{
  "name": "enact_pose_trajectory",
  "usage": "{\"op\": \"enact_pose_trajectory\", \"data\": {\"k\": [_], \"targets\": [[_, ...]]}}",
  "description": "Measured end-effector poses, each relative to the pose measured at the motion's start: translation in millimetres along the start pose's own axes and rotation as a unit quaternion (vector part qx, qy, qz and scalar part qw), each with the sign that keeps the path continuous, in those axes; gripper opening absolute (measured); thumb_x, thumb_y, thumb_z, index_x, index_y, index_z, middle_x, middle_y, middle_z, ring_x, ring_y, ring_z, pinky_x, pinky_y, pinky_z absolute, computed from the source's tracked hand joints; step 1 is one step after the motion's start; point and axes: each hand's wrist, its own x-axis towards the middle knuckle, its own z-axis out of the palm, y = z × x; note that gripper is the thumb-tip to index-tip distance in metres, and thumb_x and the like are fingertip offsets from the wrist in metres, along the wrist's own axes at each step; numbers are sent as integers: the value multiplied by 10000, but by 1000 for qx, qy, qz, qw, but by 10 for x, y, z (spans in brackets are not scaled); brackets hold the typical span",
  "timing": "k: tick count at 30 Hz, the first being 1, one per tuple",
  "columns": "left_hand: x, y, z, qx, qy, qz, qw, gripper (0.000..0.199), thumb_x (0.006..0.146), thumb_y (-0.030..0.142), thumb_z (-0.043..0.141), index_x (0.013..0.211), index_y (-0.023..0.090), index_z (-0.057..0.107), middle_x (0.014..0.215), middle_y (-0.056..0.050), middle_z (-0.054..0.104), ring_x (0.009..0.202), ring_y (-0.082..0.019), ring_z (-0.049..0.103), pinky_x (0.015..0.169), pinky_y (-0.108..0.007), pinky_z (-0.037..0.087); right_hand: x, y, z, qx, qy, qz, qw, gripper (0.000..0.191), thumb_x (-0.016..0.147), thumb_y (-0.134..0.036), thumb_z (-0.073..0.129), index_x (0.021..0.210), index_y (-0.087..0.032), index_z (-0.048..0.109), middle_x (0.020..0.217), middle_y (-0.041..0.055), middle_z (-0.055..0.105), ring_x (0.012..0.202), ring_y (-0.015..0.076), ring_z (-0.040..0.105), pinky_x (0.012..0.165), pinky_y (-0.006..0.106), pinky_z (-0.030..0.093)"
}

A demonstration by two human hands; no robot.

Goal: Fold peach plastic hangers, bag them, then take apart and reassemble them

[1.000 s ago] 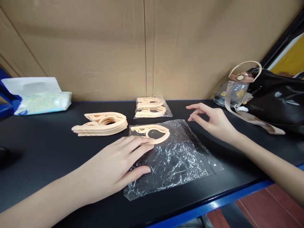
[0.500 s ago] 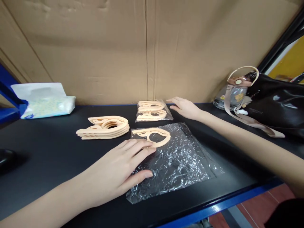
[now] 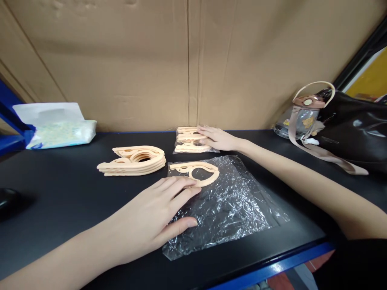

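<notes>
Left hand [image 3: 157, 207] lay open, palm down, fingertips on the near edge of a folded hanger [image 3: 215, 175], probably steadying it and the clear plastic bag [image 3: 232, 201]; couldn't tell whether hanger was in or on bag. Right hand [image 3: 220, 139] was open too, fingers resting over the bagged hangers [image 3: 188, 138] at the table's [image 3: 60, 185] back; no grip visible. Hanger stack [image 3: 133, 170] sat just left of the bag, likely for easy reach. Hanger looked beige, smooth, flat, with a looped end; bag crinkled, shiny.
</notes>
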Motion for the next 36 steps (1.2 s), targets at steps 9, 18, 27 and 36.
{"op": "enact_pose_trajectory", "data": {"k": [9,18,27,36], "targets": [[-1,2,28,3,0,-5,1000,441,1016,468,427,1390,248,507,1397,-53,561,1285,-234,504,1093,-380,409,43,11,2,10,-26,21,999,779,968,-649,334,1538,-118,340,1623,135,228,1506,329,190,1223,528,166],[6,7,28,6,-3,-9,1000,442,1010,484,436,1380,256,520,1400,-40,561,1278,-236,511,1095,-381,406,76,4,-69,10,-67,30,997,851,927,-723,319,1558,-152,286,1639,127,207,1508,341,180,1209,550,167],[11,14,10,16,-11,-7,1000,452,1020,490,408,1390,249,507,1414,-32,549,1302,-222,487,1099,-363,394,118,-56,-157,3,-89,46,995,758,943,-658,375,1529,-177,353,1626,128,253,1499,350,209,1209,562,157],[2,13,18,25,-3,-6,1000,471,1030,500,370,1410,244,478,1454,-36,518,1377,-209,410,1142,-354,342,210,-431,-345,21,23,-30,999,633,998,-582,346,1473,-172,434,1577,128,374,1474,320,288,1186,559,195]]}}
